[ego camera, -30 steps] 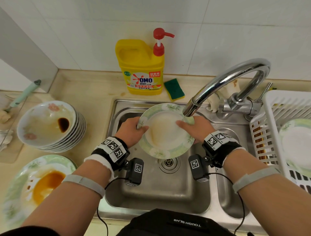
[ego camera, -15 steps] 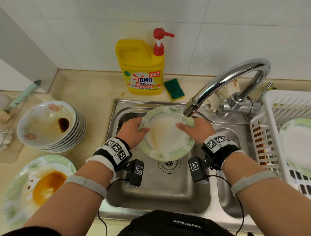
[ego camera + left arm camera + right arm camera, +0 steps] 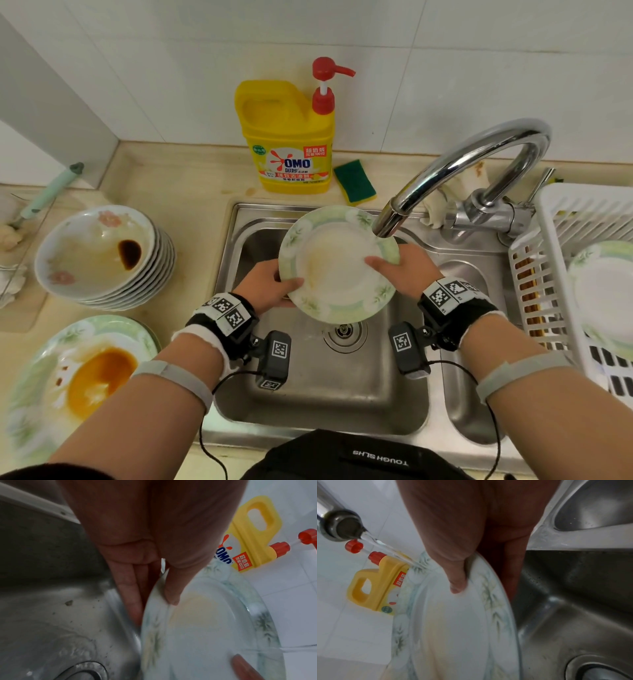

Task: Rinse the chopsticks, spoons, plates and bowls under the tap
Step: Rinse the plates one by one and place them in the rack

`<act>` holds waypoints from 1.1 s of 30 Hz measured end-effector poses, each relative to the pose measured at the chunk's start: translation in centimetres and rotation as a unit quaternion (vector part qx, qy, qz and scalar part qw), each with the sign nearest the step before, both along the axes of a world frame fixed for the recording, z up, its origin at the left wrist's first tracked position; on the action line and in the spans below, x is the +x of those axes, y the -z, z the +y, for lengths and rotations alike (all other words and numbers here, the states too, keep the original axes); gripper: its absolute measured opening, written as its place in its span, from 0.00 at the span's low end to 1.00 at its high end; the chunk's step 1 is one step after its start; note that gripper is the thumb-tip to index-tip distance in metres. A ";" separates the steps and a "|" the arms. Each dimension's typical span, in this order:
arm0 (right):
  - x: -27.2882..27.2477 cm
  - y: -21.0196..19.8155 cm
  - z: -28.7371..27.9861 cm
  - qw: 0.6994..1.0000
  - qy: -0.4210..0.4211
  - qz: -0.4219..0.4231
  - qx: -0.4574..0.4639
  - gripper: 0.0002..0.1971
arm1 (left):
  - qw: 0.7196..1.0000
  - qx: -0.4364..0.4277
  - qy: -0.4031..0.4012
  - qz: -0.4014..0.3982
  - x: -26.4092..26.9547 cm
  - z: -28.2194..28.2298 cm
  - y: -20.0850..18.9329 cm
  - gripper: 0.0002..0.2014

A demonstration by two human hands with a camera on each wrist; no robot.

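A white plate with a green leafy rim [image 3: 337, 265] is held tilted over the sink [image 3: 308, 394], just under the tap spout [image 3: 388, 221]. My left hand [image 3: 267, 286] grips its left edge, thumb on the face and fingers behind [image 3: 130, 595]. My right hand [image 3: 399, 265] grips the right edge the same way, thumb [image 3: 456, 584] on the rim. Water runs from the spout [image 3: 342, 526] onto the plate's upper rim [image 3: 418, 566]. A faint yellow film shows on the plate's face [image 3: 197, 608].
A stack of dirty bowls [image 3: 102, 253] with a dark sauce spot stands left of the sink. A greasy plate [image 3: 78, 377] lies in front of it. Yellow detergent bottle [image 3: 287, 144] and green sponge [image 3: 354, 181] stand behind the sink. A white rack [image 3: 561, 274] at right holds a plate [image 3: 603, 294].
Both hands have turned the plate and raised it slightly toward the spout. The yellow film on its face has thinned.
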State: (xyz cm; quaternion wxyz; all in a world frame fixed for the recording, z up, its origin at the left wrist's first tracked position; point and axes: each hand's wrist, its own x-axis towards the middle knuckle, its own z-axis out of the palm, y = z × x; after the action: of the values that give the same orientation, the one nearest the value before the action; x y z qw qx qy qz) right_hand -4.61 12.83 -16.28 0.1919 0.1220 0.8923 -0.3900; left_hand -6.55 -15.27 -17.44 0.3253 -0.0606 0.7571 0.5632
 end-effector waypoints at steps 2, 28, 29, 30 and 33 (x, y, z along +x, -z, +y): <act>0.2 0.0 -0.1 0.999 0.021 -0.010 -0.031 0.16 | 1.000 0.025 -0.017 0.000 0.3 0.2 0.1 0.11; -0.9 -1.0 -0.3 0.996 0.011 -0.028 0.080 0.22 | 0.971 -0.140 0.089 0.173 -1.6 0.5 -0.3 0.09; -0.9 -0.9 -0.3 0.996 0.014 -0.032 0.083 0.24 | 0.970 -0.140 0.089 0.175 -1.7 0.5 -0.3 0.09; -0.9 -0.9 -0.3 0.995 0.013 -0.033 0.089 0.25 | 0.971 -0.138 0.087 0.176 -1.7 0.6 -0.3 0.08; -0.8 -0.4 0.0 0.995 -0.013 -0.043 0.092 0.20 | 0.968 -0.150 0.084 0.181 -1.9 0.7 -0.2 0.07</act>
State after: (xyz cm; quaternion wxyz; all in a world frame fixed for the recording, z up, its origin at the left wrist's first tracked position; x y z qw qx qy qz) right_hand -5.43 12.79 -15.84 0.2229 0.1437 0.9169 -0.2983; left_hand -8.46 -14.60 -17.22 0.2165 0.0579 0.8817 0.4153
